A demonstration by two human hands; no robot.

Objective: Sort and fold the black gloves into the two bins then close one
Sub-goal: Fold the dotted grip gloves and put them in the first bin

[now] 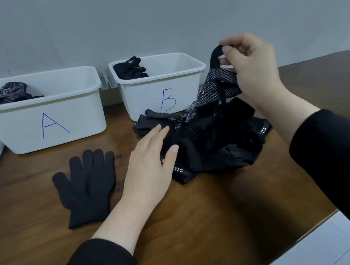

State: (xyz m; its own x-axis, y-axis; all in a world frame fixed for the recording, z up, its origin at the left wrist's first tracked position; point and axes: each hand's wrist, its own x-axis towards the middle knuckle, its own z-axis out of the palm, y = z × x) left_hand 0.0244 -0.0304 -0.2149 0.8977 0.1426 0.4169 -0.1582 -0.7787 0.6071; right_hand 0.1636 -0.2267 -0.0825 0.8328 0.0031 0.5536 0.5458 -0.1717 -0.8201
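Head view shows the right hand [248,62] pinching a black dotted fabric glove [215,88] above the unsorted glove pile [212,142] under the flat left hand [151,161], with both white plastic bins [31,96] beyond holding few.

The left hand [149,166] lies flat, fingers straight, forearm reaching forward. The right hand [250,62] is raised, fingers curled in a pinch.

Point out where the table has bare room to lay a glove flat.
Bare wood lies near the front edge, between the flat glove and the glove pile, and right of the pile. Crowded: before bin B, where the pile reaches it.
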